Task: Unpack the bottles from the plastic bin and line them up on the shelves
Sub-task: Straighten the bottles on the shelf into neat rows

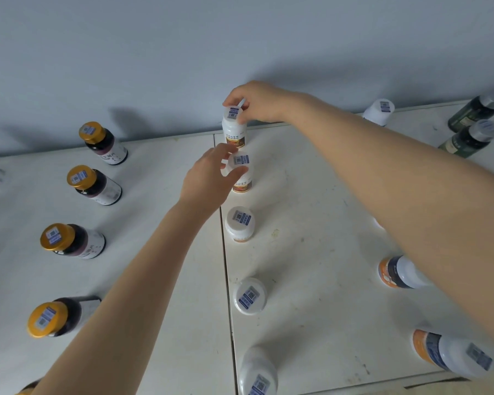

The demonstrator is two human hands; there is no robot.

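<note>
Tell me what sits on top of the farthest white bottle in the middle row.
A white cap bearing a blue code sticker; the right hand pinches its rim, covering the cap's far edge.

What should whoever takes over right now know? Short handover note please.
Right hand: pinches the cap of the farthest white bottle, upright on the shelf.
Left hand: fingers curled round the cap of the second white bottle, just in front of it.
Done: the third white bottle and two more continue that centre row. Gold-capped bottles are lined up at the left, orange-banded bottles and dark green bottles at the right.
Left: set these two in line and let go. The bin is not in view, so I cannot tell how many bottles are left.
</note>
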